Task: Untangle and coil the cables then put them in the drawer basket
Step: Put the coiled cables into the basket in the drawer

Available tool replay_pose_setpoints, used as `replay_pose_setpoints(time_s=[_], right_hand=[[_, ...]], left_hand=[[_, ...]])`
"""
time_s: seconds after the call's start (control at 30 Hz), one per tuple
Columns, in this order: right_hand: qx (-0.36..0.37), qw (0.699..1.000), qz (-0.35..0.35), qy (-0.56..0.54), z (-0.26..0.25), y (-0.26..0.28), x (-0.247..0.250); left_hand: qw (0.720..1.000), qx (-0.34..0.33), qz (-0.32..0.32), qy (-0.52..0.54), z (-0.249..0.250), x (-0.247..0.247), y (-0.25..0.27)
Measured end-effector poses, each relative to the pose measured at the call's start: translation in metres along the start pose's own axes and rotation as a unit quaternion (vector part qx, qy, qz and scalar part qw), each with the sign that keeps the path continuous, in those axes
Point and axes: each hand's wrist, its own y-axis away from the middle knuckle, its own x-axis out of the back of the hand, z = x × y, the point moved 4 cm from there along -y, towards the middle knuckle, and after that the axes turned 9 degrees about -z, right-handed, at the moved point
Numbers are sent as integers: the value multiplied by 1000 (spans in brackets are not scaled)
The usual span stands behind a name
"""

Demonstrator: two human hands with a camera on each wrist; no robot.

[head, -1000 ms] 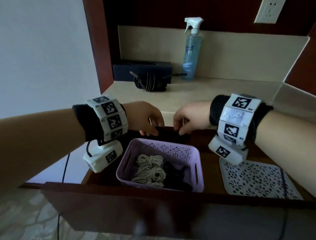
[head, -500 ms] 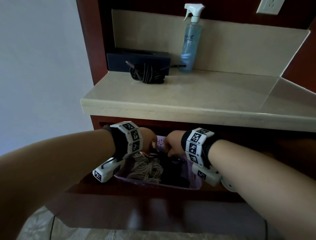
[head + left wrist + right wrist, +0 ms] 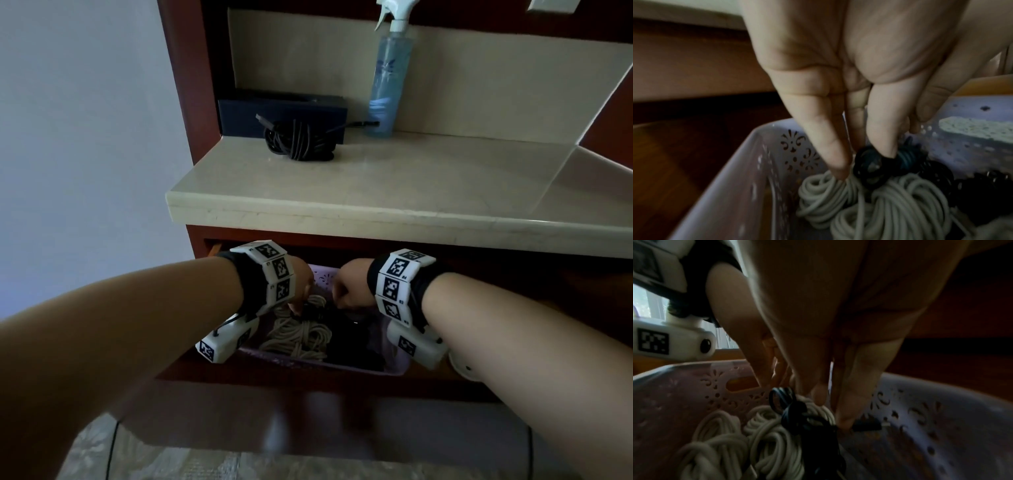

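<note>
I'm lowering the coiled black cable (image 3: 900, 162) into the purple basket (image 3: 322, 279) beside the white coil (image 3: 869, 203), left hand (image 3: 849, 81) and right hand (image 3: 838, 321) both pinching it, so next I'm letting go gently.

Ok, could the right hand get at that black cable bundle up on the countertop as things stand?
Probably yes: the black cable bundle lies exposed on the countertop, but the right hand must first leave the basket.

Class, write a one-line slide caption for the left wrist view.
Left hand lowers a black cable coil onto the white coil in the basket.
</note>
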Motion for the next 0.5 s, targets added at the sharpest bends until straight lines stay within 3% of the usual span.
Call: replay_pose_setpoints(time_s=[0.1, 0.27, 0.4, 0.5], right_hand=[[6, 999, 33, -12, 3, 21, 16], [37, 988, 102, -109, 10, 64, 64], [57, 966, 198, -156, 19, 97, 118], [7, 967, 247, -66, 29, 101, 153]], left_hand=[[996, -23, -3, 83, -6, 9, 10], [955, -60, 102, 272, -30, 45, 57], [934, -59, 192, 295, -60, 85, 97], [931, 7, 288, 223, -85, 111, 112]])
